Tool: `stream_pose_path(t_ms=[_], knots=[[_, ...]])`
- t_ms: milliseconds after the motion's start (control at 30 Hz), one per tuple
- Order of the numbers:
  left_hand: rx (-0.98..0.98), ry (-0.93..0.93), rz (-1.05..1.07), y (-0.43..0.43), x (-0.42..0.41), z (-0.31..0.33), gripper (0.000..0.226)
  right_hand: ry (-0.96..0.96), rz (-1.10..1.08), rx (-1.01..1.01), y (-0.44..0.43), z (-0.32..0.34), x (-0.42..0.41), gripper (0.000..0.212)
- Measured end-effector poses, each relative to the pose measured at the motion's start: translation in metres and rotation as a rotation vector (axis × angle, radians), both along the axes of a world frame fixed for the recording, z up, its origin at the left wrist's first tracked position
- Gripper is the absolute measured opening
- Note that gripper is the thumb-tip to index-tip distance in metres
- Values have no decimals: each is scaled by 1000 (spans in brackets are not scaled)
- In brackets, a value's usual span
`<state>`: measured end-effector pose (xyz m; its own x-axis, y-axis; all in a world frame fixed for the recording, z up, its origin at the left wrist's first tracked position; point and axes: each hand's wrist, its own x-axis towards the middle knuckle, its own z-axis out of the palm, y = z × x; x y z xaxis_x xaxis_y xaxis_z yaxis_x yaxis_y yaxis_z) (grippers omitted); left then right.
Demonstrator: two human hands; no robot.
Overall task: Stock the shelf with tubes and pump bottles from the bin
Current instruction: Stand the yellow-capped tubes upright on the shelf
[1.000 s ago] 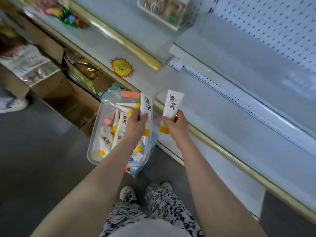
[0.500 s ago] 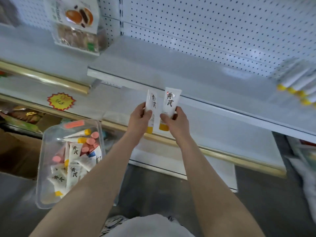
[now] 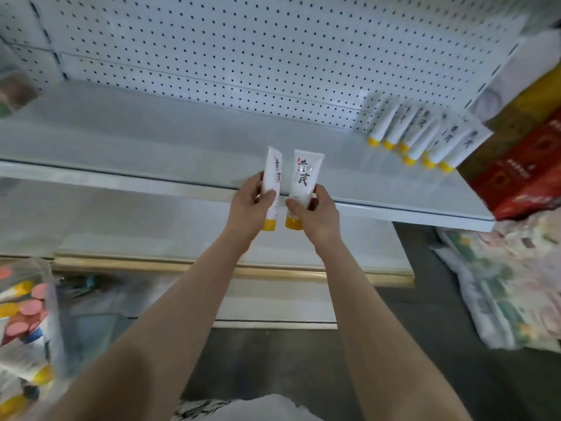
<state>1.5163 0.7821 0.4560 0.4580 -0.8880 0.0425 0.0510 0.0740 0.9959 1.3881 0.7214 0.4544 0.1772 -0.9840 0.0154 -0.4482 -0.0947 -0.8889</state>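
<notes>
The left hand [image 3: 249, 205] is closed around a white tube with a yellow cap [image 3: 271, 185], held upright, cap down. The right hand [image 3: 315, 212] grips a second white tube [image 3: 304, 177] just beside it. Both are in front of the white shelf's edge [image 3: 151, 180]. A row of matching tubes [image 3: 422, 133] stands on the shelf's right. The clear bin [image 3: 51, 314] sits lower left.

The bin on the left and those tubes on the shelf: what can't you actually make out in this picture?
- Clear bin, head view: cut off by the left edge and blurred; contents cannot be counted.
- Row of tubes on the shelf: blurred, and they overlap, so the exact count is unsure.
- Left tube and right tube: lower print hidden by the fingers of the left hand and by the right hand.
</notes>
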Motion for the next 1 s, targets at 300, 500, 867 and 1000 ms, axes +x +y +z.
stream_pose_path(t_ms=[300,500,867,1000], knots=[[-64,-84,-182,-77,-72,13,39,-48,-161,-29,-50,13,-86,33],[-77,-143,-277,-134,-91,17,31,-46,-286,-76,-88,19,-112,31],[-37,-190,-385,-224,-98,11,45,-80,-430,-94,-148,27,-130,26],[-52,-183,-403,-247,-107,8,47,-73,-462,-100,-176,28,-139,22]])
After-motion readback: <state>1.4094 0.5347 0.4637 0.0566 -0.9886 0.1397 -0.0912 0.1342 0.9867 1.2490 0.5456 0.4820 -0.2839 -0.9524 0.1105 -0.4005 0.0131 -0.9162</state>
